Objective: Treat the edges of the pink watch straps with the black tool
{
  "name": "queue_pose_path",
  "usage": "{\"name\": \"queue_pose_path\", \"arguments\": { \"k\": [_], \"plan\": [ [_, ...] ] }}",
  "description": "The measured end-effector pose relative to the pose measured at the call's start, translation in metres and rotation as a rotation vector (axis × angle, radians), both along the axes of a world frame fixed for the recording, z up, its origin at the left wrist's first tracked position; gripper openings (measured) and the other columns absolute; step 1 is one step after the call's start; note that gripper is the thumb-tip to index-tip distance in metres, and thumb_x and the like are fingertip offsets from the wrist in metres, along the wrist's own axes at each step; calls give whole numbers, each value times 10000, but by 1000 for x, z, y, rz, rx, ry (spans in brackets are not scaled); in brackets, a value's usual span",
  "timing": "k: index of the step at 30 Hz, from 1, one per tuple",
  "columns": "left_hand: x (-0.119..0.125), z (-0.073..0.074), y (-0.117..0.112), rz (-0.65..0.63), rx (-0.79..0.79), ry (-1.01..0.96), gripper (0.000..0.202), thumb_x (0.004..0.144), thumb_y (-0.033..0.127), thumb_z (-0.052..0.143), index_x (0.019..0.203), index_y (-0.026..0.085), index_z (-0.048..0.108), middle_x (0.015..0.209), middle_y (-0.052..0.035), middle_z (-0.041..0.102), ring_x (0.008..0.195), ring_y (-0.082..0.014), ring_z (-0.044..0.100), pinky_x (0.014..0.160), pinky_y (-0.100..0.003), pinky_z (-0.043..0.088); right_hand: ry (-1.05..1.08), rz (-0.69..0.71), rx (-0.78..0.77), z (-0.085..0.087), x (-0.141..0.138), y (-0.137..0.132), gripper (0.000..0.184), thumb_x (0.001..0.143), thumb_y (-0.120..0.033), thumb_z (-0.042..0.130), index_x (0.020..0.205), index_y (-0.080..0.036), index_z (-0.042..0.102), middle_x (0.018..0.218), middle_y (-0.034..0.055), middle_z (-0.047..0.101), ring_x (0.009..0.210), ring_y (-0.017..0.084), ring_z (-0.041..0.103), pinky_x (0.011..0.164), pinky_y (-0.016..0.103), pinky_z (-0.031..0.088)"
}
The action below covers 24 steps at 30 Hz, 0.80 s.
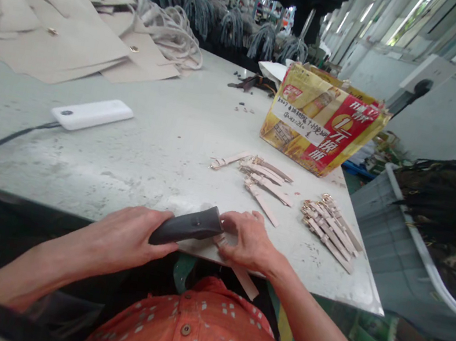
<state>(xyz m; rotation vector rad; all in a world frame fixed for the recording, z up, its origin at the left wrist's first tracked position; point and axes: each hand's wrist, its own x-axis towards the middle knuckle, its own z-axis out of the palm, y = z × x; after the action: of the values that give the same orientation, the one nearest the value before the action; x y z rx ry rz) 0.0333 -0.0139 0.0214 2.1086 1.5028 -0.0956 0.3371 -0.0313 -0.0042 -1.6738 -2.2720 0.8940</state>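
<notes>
My left hand (123,236) grips a black leather piece (187,226), a flat tapered strip with a small stud or hole near the middle. My right hand (248,240) sits at its far end, fingers touching it, and appears to pinch a beige leather strap (245,277) that runs out under the palm past the table edge. To the right on the table lie two groups of beige straps, a loose pile (264,180) and a neater bundle with metal buckles (329,230).
A printed yellow and red carton (320,122) stands on the white work table (122,169), with a white power bank (90,113) and its black cable at left. Beige bag panels (57,40) and cords lie behind. A grey bin (378,220) of dark material stands at right.
</notes>
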Motion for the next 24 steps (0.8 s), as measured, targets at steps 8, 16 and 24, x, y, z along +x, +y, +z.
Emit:
{"name": "queue_pose_path", "arguments": {
  "k": [8,16,24],
  "plan": [
    [-4,-9,1,-17,-2,54,460,951,660,706,1096,279,919,982,-141,970,945,-412,926,842,-442,603,-6,-152,105,-18,-4,-45,369,960,-350,1059,1274,-227,909,1269,112,946,1228,351,849,1297,554,462],
    [-1,-7,2,-27,-19,45,463,951,656,713,1124,287,934,1019,-121,991,941,-385,930,847,-428,620,-24,-124,321,-47,0,-56,148,1166,-161,931,1144,-292,996,1240,67,1000,1165,276,866,1197,489,435],
    [-2,-7,-7,-27,-53,31,412,921,633,670,1018,287,872,980,-129,977,902,-371,902,810,-429,566,-154,-78,508,-70,4,-47,221,1232,-110,849,1076,-236,943,1060,76,945,1033,262,827,1094,437,469]
  ]
}}
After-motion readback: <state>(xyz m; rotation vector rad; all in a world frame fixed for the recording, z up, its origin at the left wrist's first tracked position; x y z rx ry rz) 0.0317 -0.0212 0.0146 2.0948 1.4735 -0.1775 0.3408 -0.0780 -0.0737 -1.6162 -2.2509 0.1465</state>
